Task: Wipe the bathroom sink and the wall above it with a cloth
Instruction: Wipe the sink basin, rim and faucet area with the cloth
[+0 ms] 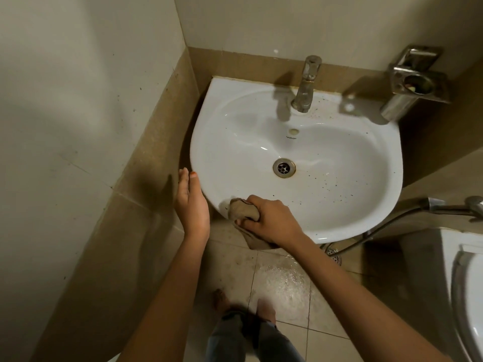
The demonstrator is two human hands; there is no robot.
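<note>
Forearms reach in from the bottom edge, and below them stand bare feet (222, 299) and jeans legs (235, 335) on a tiled floor (285, 333) with a wet, shiny patch.

The right hand (271, 220) is curled tight round a bunched brownish cloth (243, 211), which sits on the front-left rim of the white sink (366, 223). A tail of the cloth hangs below the rim under the wrist. The left hand (192, 205) is flat, fingers straight and together, holding nothing. It lies along the outside of the sink's left edge, with the thumb tip at the rim.

Dark specks dot the right half of the bowl and the ledge by the tap (305, 84), which stands at the middle of the back edge. The drain (284, 167) lies in the middle of the bowl, well apart from the cloth.

A steel holder (415, 82) juts from the wall over the sink's back-right corner and casts a shadow on the ledge. A band of tan tile (156, 142) runs behind and to the left of the sink. Above it rises the pale wall (287, 22), and the left wall (65, 100) shows dark flecks.

To the right, a spray handle and hose (441, 205) reach in near the front-right rim, the hose dropping toward a floor drain (333, 253). A white toilet (470, 296) fills the lower right corner.
</note>
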